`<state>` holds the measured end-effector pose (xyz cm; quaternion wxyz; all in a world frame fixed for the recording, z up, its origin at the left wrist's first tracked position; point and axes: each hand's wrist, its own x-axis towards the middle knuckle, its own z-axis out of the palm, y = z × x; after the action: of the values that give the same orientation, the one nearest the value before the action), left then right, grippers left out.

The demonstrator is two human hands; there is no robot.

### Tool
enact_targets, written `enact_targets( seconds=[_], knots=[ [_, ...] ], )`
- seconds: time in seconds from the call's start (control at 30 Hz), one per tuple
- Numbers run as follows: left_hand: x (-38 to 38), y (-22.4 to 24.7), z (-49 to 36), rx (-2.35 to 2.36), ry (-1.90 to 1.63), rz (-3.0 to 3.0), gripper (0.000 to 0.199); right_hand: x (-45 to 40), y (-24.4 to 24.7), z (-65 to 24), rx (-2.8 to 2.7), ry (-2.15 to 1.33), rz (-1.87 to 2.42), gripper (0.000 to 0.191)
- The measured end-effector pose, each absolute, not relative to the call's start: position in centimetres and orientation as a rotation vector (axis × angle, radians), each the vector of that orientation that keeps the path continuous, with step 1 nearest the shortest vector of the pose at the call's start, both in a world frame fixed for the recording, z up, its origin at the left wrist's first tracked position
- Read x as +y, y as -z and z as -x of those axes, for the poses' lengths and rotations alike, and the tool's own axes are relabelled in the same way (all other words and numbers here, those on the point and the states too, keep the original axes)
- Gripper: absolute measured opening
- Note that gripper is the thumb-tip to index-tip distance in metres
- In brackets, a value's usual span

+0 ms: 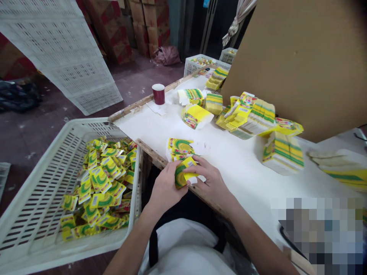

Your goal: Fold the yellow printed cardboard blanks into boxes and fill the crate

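Between my two hands, at the near edge of the white table [243, 162], is a small yellow and green packet [181, 176]. My left hand [166, 187] is closed on its left side, thumb near the bottom. My right hand [210, 181] grips the right side, its fingers over the front of the packet. Just beyond my fingers, flat yellow-green printed cards [180, 147] lie on the table. To the left, a white plastic crate [40, 214] holds a heap of similar yellow packets [100, 179].
Stacks of yellow cards [248, 114] and another stack [283, 152] stand on the table's right. A maroon cup [158, 94] is near the far-left edge. A brown board [289, 65] rises behind. White crates [83, 57] tower at the upper left.
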<state>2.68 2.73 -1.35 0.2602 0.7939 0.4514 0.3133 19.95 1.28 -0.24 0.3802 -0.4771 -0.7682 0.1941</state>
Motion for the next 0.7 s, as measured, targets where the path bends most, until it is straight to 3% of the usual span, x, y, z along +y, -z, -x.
enact_targets(
  seconds=[0.47, 0.7],
  knots=[
    [2.9, 0.6, -2.1, 1.222, -0.827, -2.234, 0.057, 0.5, 0.3, -19.5, -2.070, -0.496, 1.239, 0.045],
    [2.7, 0.5, -2.2, 1.258, -0.811, -2.202, 0.053, 0.8, 0.2, -20.2, -2.061, -0.736, 1.114, 0.056]
  ],
)
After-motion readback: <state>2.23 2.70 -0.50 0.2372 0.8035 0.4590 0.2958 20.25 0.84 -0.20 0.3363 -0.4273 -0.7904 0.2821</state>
